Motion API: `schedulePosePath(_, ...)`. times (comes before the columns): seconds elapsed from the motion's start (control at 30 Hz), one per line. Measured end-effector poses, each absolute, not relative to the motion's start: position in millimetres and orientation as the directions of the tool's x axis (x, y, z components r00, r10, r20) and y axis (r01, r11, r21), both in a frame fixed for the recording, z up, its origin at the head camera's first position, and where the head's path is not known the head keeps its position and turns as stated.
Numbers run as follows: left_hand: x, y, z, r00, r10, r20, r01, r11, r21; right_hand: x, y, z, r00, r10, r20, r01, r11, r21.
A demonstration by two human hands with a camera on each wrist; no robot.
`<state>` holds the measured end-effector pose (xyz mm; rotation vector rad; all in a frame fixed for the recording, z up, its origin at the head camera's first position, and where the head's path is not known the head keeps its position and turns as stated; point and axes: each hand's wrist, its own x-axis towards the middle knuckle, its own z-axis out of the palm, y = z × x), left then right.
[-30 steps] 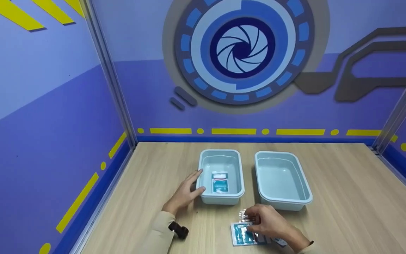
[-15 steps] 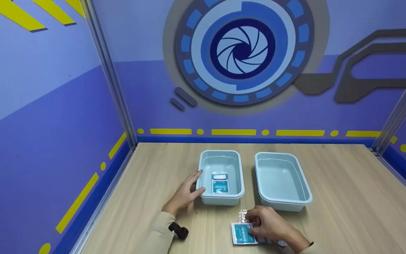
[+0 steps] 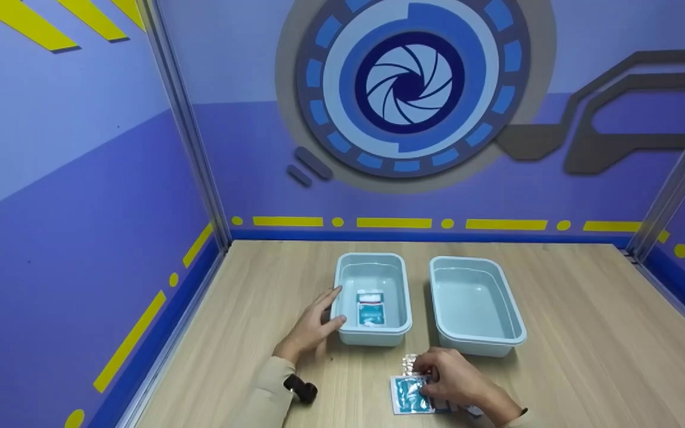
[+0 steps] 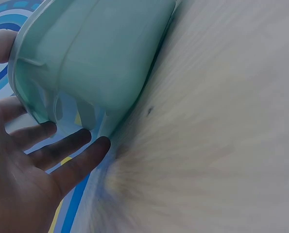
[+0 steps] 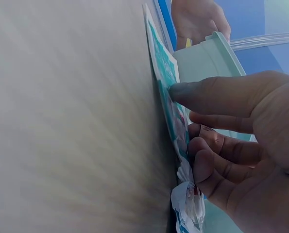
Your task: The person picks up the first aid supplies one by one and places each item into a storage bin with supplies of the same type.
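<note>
My left hand [image 3: 313,326] rests at the left side of a pale blue bin [image 3: 375,337]; in the left wrist view its fingers [image 4: 69,148] spread beside the slotted outer wall, thumb at the rim. Inside that bin lies a teal-and-white packet [image 3: 371,314]. My right hand [image 3: 458,375] bends over a similar teal-and-white packet [image 3: 411,395] lying on the table, and the thumb [image 5: 185,92] presses its face. Bent right fingertips hold close along the packet. A silver blister strip [image 3: 408,364] shows under the index finger. Crinkled white-and-clear wrapping [image 5: 188,208] sits below the fingers.
A second pale blue bin [image 3: 482,342] stands to the right, behind my right hand. Wood-grain table [image 3: 592,333] runs up to a blue-purple patterned back wall [image 3: 241,160]. Metal posts [image 3: 182,113] mark the corners.
Glare on the packet under the right hand has shifted, and that hand's thumb and fingers have moved very slightly. The left hand and both bins have stayed put.
</note>
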<state>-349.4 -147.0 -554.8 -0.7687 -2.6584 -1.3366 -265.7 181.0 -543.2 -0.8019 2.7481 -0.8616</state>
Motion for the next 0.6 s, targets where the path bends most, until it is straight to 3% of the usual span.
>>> schedulePosePath(0.6,-346.8,-147.2,-553.4,-0.864,0.404,0.3,0.483,0.495,0.723,-267.3,181.0,-545.8,-0.807,-0.585,0.08,-0.534,0.666,-0.521)
